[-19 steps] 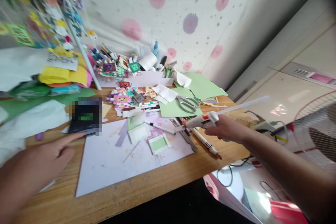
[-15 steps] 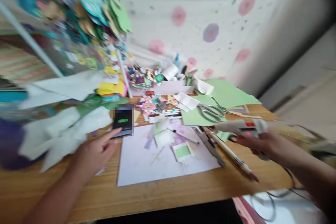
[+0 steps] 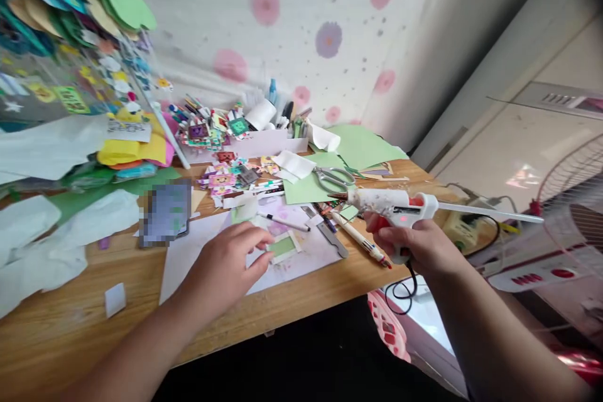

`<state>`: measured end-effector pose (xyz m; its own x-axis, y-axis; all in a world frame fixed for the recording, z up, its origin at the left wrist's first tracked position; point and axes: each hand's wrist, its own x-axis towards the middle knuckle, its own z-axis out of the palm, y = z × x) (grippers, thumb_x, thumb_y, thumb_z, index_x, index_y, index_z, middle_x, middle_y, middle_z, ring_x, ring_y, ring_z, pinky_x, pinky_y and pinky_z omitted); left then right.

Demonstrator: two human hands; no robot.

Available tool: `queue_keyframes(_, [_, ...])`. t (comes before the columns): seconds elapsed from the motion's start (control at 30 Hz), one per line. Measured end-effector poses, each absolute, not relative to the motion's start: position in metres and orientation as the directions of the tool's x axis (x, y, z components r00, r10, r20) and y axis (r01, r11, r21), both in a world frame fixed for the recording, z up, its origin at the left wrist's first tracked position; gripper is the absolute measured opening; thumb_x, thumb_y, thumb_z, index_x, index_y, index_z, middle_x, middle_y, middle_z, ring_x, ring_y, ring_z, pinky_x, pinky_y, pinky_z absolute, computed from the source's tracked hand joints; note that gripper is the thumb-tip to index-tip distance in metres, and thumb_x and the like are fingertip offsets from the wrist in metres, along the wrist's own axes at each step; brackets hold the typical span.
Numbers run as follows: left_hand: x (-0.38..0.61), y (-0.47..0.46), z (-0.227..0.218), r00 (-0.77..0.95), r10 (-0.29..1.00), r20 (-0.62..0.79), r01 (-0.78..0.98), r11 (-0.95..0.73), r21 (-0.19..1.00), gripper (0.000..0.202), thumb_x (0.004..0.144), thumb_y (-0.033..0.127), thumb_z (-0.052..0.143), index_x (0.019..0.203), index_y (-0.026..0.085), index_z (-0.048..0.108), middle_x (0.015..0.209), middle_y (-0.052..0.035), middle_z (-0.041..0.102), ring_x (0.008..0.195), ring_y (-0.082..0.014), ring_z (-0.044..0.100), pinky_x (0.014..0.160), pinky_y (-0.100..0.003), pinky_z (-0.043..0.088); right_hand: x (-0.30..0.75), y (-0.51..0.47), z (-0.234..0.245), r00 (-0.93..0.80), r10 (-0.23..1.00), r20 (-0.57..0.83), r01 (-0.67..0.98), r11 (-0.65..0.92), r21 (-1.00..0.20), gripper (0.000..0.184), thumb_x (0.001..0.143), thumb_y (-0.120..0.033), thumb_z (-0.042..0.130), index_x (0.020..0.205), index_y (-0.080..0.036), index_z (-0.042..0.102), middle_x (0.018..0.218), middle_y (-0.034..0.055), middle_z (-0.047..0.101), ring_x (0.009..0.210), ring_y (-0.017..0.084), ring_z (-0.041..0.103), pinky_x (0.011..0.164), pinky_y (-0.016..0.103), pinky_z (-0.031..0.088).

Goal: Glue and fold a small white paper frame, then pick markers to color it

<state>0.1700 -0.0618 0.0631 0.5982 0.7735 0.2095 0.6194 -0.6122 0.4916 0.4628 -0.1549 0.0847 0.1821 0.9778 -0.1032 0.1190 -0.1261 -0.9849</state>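
Note:
My right hand is wrapped round the handle of a white hot glue gun, whose nozzle points left over the desk. A clear glue stick sticks out of its back end. My left hand is above the white sheet, thumb and index finger apart at the left edge of a small green card with a white border. The card lies flat; whether the fingertips touch it I cannot tell. A white pen lies just behind the card. Left of my left hand is a phone, blurred out.
Scissors rest on green paper. A multicolour pen and a grey cutter lie right of the white sheet. Small paper figures crowd the back. A fan stands at the right; the gun's cord hangs below.
My left hand has moved from the phone rightwards to the green card. My right hand still holds the glue gun. The view has turned to the right and sharpened.

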Motion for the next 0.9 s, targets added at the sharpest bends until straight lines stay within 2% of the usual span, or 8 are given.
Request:
queue_keyframes(0.13, [0.226, -0.042, 0.067, 0.629, 0.774, 0.071, 0.738, -0.623, 0.260, 0.024, 0.079, 0.039, 0.057, 0.093, 0.024, 0.068, 0.098, -0.0050, 0.065, 0.095, -0.0249, 0.060, 0.081, -0.036, 0.045, 0.483, -0.165, 0.072, 0.217, 0.975, -0.049, 0.009, -0.052, -0.999, 0.019, 0.069, -0.035, 0.065, 0.077, -0.018, 0.065, 0.047, -0.0019, 0.049, 0.046, 0.014, 0.040, 0.045, 0.028, 0.029])
queue_keyframes(0.3, [0.272, -0.030, 0.052, 0.582, 0.812, 0.033, 0.798, -0.579, 0.166, 0.032, 0.073, 0.045, 0.059, 0.094, 0.023, 0.068, 0.101, -0.0091, 0.061, 0.103, -0.0304, 0.056, 0.085, -0.043, 0.041, 0.499, -0.170, 0.056, 0.329, 0.944, -0.042, -0.092, -0.012, -0.996, 0.018, 0.067, -0.033, 0.067, 0.075, -0.017, 0.064, 0.052, -0.0021, 0.050, 0.046, 0.012, 0.040, 0.046, 0.027, 0.026])
queue_keyframes(0.47, [0.285, -0.027, 0.041, 0.546, 0.837, 0.022, 0.828, -0.544, 0.140, 0.023, 0.071, 0.038, 0.057, 0.085, 0.023, 0.066, 0.096, -0.0088, 0.060, 0.100, -0.0313, 0.056, 0.086, -0.048, 0.037, 0.511, -0.165, 0.050, 0.337, 0.940, -0.061, -0.097, -0.030, -0.995, 0.019, 0.067, -0.032, 0.071, 0.075, -0.015, 0.065, 0.053, -0.0022, 0.053, 0.046, 0.010, 0.041, 0.047, 0.026, 0.026])
queue_keyframes(0.73, [0.291, -0.037, 0.044, 0.547, 0.835, 0.060, 0.823, -0.550, 0.144, 0.017, 0.076, 0.028, 0.050, 0.082, 0.025, 0.066, 0.095, -0.0062, 0.062, 0.102, -0.0295, 0.056, 0.084, -0.047, 0.034, 0.509, -0.152, 0.062, 0.260, 0.960, -0.107, -0.042, -0.099, -0.994, 0.021, 0.066, -0.032, 0.072, 0.077, -0.016, 0.067, 0.048, -0.0039, 0.052, 0.046, 0.011, 0.043, 0.045, 0.025, 0.028])
queue_keyframes(0.9, [0.283, -0.045, 0.061, 0.593, 0.798, 0.107, 0.765, -0.600, 0.234, 0.013, 0.075, 0.028, 0.052, 0.082, 0.025, 0.064, 0.087, -0.0019, 0.068, 0.095, -0.0262, 0.060, 0.085, -0.046, 0.033, 0.503, -0.159, 0.068, 0.196, 0.973, -0.122, 0.053, -0.135, -0.989, 0.017, 0.068, -0.030, 0.070, 0.075, -0.016, 0.067, 0.054, -0.0029, 0.055, 0.047, 0.010, 0.046, 0.043, 0.023, 0.032])
